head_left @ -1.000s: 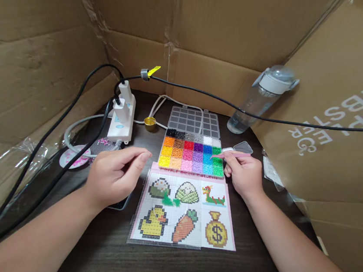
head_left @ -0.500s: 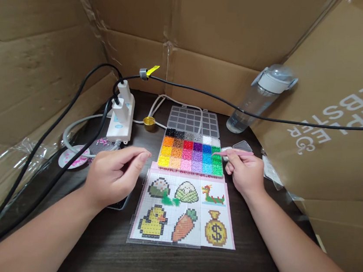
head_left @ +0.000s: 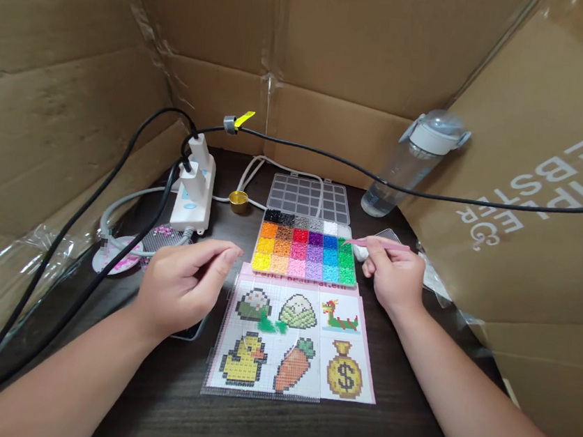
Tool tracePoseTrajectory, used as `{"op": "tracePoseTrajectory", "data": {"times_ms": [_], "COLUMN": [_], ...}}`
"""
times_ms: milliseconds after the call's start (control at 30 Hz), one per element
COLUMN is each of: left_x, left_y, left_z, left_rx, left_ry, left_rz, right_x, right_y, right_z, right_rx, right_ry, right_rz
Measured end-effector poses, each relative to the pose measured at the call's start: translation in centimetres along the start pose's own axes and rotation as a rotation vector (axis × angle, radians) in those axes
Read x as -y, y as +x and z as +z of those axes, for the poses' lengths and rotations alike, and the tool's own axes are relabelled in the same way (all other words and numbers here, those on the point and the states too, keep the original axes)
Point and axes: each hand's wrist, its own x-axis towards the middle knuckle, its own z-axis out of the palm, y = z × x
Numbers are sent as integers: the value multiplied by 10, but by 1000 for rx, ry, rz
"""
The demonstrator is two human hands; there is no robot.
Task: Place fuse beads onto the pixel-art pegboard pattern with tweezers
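My right hand (head_left: 395, 276) pinches pink tweezers (head_left: 386, 245), their tips pointing left over the dark green beads (head_left: 345, 244) at the right side of the bead box (head_left: 285, 276). Whether the tips hold a bead is too small to tell. My left hand (head_left: 178, 290) is closed in a loose fist left of the pattern sheet (head_left: 367, 374), with nothing visible in it. A clear pegboard (head_left: 261, 395) covers the sheet's left part, including a duck and a carrot picture. A patch of green beads (head_left: 272, 325) sits on the board's upper middle.
The box's divided lid (head_left: 333, 196) lies folded back. Behind stand a gold cup (head_left: 238, 202) and a water bottle (head_left: 408, 162). A power strip (head_left: 191, 200) with black cables (head_left: 137, 141) is at left. Cardboard walls (head_left: 329, 117) surround the table.
The tweezers' tips have shifted slightly right and up, from the blue-green border to the upper dark green compartment. My left hand keeps its closed pose; the view has tilted slightly.
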Motion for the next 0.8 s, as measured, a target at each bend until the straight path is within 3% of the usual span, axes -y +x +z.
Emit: {"op": "tracePoseTrajectory", "data": {"times_ms": [133, 800], "left_x": [1, 0], "left_y": [-1, -1], "left_z": [1, 1], "left_rx": [11, -13], "left_ry": [5, 14], "left_rz": [-6, -80], "right_x": [6, -3], "right_y": [-5, -5], "right_z": [3, 3], "right_rx": [103, 82], "right_ry": [-66, -98], "right_rz": [15, 3]}}
